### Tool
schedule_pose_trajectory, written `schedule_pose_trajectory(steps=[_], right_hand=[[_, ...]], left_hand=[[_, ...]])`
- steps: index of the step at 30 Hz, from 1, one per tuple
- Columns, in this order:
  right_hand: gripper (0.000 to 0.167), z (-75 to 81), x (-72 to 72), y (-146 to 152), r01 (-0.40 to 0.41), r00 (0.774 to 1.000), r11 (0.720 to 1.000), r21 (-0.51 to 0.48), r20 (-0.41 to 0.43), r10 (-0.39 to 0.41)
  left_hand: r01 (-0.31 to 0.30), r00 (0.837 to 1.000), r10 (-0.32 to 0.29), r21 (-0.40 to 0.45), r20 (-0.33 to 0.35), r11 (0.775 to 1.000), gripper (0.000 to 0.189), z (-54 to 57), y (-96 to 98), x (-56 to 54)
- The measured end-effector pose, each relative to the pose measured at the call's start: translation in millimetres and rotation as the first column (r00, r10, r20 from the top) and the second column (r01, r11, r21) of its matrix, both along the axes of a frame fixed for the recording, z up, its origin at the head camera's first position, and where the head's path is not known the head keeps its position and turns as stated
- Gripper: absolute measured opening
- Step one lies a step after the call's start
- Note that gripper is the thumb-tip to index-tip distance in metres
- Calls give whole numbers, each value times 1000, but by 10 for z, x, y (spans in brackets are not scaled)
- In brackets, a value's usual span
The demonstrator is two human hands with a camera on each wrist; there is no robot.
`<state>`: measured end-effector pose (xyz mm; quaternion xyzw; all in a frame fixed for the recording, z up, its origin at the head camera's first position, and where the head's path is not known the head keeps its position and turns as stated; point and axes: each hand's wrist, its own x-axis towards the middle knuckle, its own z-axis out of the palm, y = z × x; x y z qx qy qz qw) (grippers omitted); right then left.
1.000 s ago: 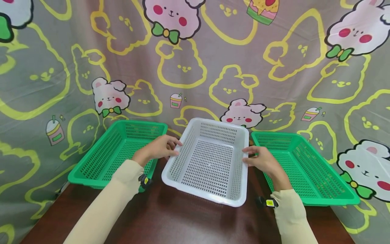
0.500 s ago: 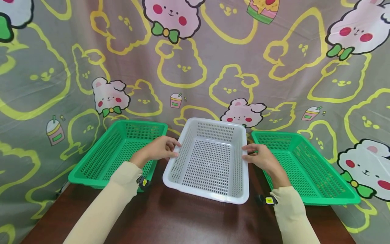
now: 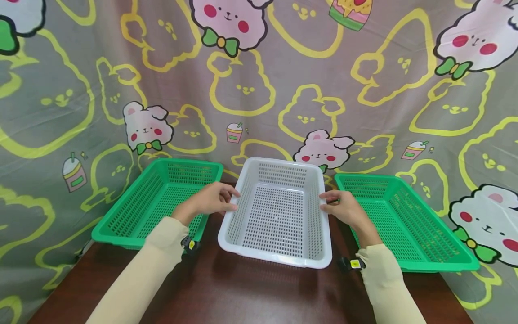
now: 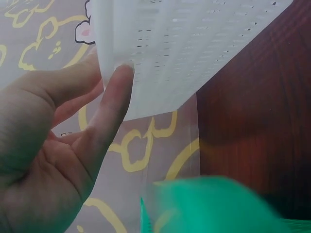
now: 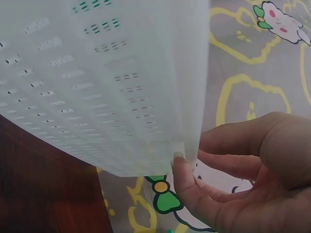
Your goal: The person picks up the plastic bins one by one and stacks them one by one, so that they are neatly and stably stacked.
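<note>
White basket point(image 3: 276, 218) is held over table point(image 3: 259, 299), btwn L green basket point(image 3: 159, 216) and R green basket point(image 3: 404, 234), gripped at opp. sides by L hand point(image 3: 211, 198) and R hand point(image 3: 346, 208), presumably so wt. is evenly shared.

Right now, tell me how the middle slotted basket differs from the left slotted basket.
The middle slotted basket is white; the left slotted basket is green. The left grip and right grip hold the middle one by its sides; neither holds the left one. Both are rectangular and open-topped.
</note>
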<state>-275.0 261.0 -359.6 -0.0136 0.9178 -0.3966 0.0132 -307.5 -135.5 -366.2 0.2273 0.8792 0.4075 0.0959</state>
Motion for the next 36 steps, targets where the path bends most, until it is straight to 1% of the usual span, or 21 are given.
schedule_pose_trajectory(steps=[5, 16, 23, 29, 36], right_hand=[[39, -28, -34, -10, 7, 1000, 1000, 0, -17, -7], [40, -64, -56, -36, 22, 1000, 1000, -3, -13, -22], [40, -83, -52, -21, 23, 1000, 1000, 0, -8, -23], [39, -98, -63, -12, 24, 1000, 1000, 6, 2, -24], [39, -118, -69, 1, 23, 1000, 1000, 5, 8, -23]], left_hand=[[-5, 1000, 5, 7, 3, 1000, 40, -18, 4, 13], [-42, 999, 41, 7, 26, 999, 38, -57, 23, 49], [-30, 1000, 30, 6, 7, 1000, 38, -92, 26, 46], [-42, 999, 42, 0, 10, 999, 39, -127, 41, 77], [-52, 999, 52, 7, 8, 999, 38, -140, 51, 112]])
